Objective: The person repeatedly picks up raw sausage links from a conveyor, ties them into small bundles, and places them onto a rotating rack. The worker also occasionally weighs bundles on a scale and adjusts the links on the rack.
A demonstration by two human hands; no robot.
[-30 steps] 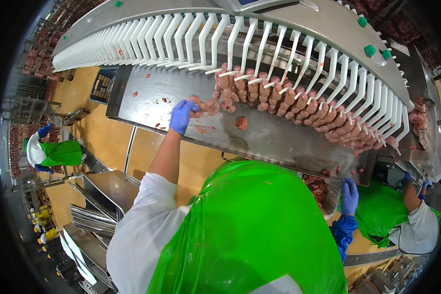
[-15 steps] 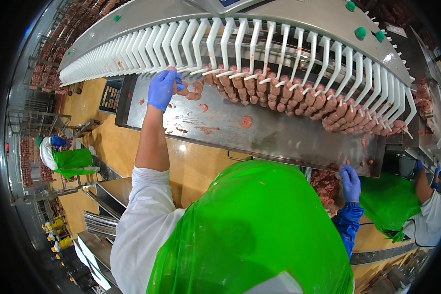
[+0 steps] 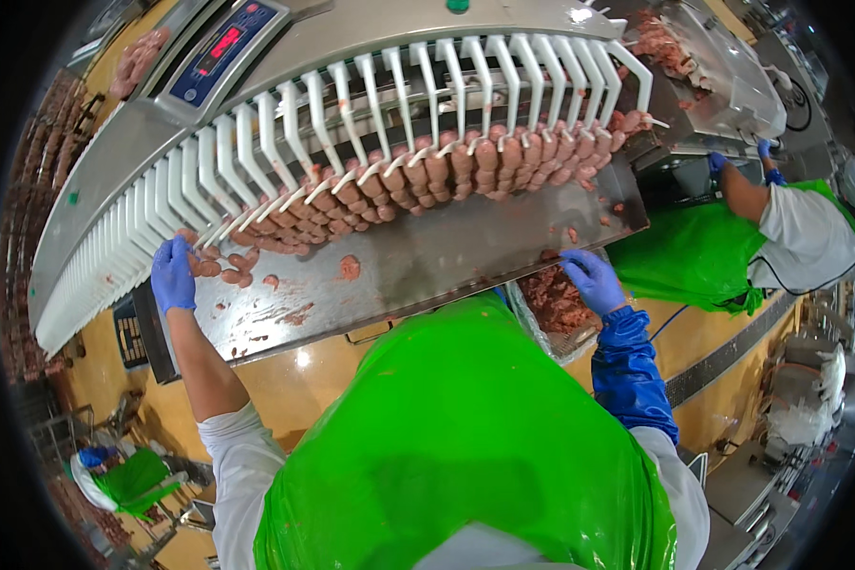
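My left hand (image 3: 173, 275), in a blue glove, is closed round the end of a string of sausage links (image 3: 238, 271) near the white hooks at the left. A few of its links hang beside the fingers over the metal tray (image 3: 404, 275). My right hand (image 3: 592, 282), also blue-gloved, is at the tray's near edge above a lined bin of meat scraps (image 3: 553, 302). Its fingers are bent and apart, with a small reddish scrap by the fingertips. Rows of pink linked sausages (image 3: 437, 177) hang from the white hooks (image 3: 399, 95) over the tray.
Bits of meat (image 3: 350, 267) lie on the tray. A control panel with a red display (image 3: 223, 52) sits above the hooks. At the right a co-worker in a green apron (image 3: 679, 249) reaches to a machine; another person (image 3: 128, 478) is at the far left. Sausage racks line the left.
My view has swung to the right, showing more of the machine and the co-worker. My left hand remains at the sausage links; my right hand is further over the bin beside the tray edge.
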